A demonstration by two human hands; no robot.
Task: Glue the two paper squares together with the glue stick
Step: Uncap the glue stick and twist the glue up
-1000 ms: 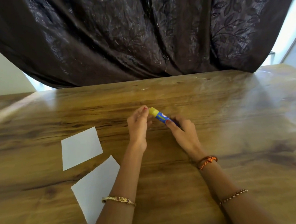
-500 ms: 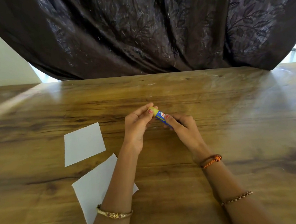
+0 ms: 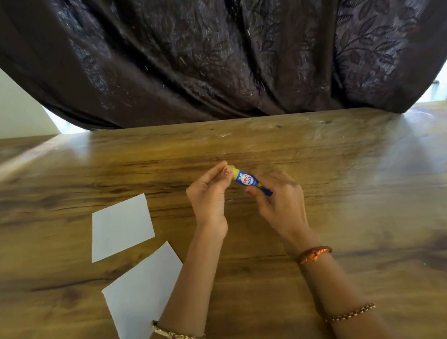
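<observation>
Glue stick (image 3: 246,180) slanted, yellow cap up-left, both hands gripping its ends

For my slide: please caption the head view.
Both hands grip a glue stick above two separate paper squares.

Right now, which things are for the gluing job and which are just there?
For the job:
- glue stick, held by the left hand at its yellow end and the right hand at its blue end
- farther paper square
- nearer paper square

Just there:
- wooden table
- dark curtain
</observation>
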